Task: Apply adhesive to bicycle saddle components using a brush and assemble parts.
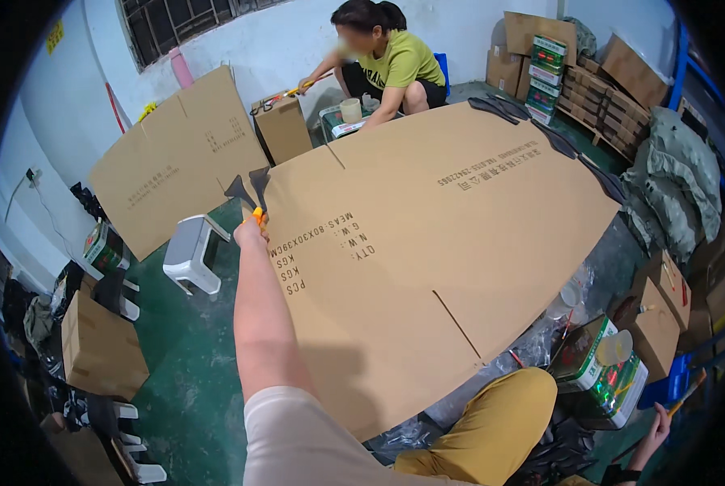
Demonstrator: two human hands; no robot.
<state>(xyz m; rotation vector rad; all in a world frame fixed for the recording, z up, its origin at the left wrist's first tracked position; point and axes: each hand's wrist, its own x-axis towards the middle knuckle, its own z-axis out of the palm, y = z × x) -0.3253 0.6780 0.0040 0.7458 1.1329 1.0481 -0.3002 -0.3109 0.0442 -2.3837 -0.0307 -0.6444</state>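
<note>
My left arm reaches forward to the left edge of a large flat cardboard sheet (395, 259). My left hand (251, 232) is closed at that edge, with something orange-yellow at its fingertips. Two dark, flared flat pieces (249, 186) stick up from the fingers. At the lower right my right hand (658, 429) grips a brush (688, 392) with a light yellow handle. Close to it stands a green and white tin (614, 397) with a clear plastic cup (614, 348) on top. More dark flat pieces (553, 138) lie along the sheet's far right edge.
Across the sheet a person (399, 65) in a yellow-green shirt squats, holding a yellow-handled tool. A second cardboard sheet (176, 154) leans at the left wall. A grey and white stool (194, 253) stands left of my arm. Cardboard boxes (99, 344) and grey-green bundles (670, 174) line the sides.
</note>
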